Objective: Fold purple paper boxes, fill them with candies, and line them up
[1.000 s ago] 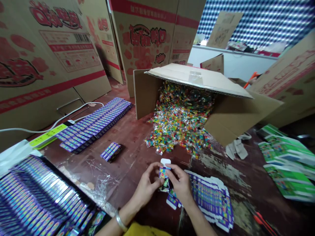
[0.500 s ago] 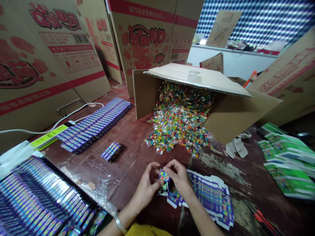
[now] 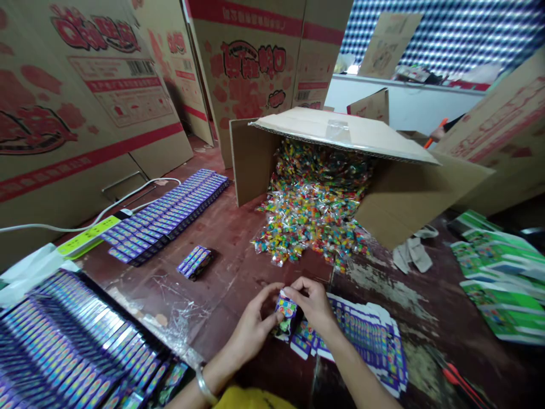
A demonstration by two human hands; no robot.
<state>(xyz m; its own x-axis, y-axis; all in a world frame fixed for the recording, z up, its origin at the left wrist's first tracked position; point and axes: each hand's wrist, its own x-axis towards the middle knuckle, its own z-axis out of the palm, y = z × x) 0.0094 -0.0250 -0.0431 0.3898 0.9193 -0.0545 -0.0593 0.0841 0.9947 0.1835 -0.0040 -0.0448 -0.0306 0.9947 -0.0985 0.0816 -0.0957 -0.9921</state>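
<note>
Between both hands, low in the middle of the head view, is a small purple printed candy box [image 3: 286,313]. My left hand [image 3: 256,325] grips its left side, thumb across the front. At its top edge the fingers of my right hand [image 3: 312,304] are pinched; they partly hide the box's upper right corner. Flat unfolded purple cartons [image 3: 368,338] lie fanned out under and beside my right forearm. Further off, clear packets of coloured candy [image 3: 309,218] spill from a cardboard box [image 3: 349,132] lying on its side.
Three or so filled boxes [image 3: 195,261] stand left of my hands. Behind them run long rows of purple boxes [image 3: 170,213] beside a yellow-green power strip [image 3: 87,236]. More boxes fill a tray [image 3: 63,341] at lower left. Red-handled scissors [image 3: 462,380] and green packs [image 3: 498,278] lie right.
My hands still hold the candy box, and its printed front has turned a little more toward me. At the far right, the orange object by another person's hand has shifted slightly.
</note>
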